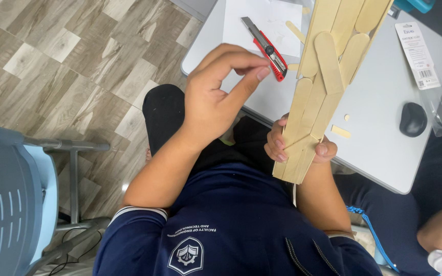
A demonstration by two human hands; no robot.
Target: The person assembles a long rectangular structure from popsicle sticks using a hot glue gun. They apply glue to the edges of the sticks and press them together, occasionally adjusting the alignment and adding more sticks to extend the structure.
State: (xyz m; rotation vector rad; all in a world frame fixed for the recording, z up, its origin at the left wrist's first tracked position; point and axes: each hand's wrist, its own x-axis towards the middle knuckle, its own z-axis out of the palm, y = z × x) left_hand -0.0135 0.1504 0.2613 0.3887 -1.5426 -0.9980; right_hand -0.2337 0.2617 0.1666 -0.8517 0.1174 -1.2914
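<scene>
The right hand grips the lower end of a glued assembly of flat wooden craft sticks, which rises from that hand over the grey worktop; the left hand hovers just beside it, holding nothing, thumb and forefinger curled towards each other. Beyond the left hand's fingertips a red utility knife lies on a white sheet. The sticks are pale, round-ended and overlap in a long lattice.

Pale flat wooden stick assembly: bare matt wood, smooth. Red-and-grey utility knife: plastic body, metal rail. White paper sheet, matt. Grey tabletop smooth, low sheen. Wood-look plank floor, matt.
</scene>
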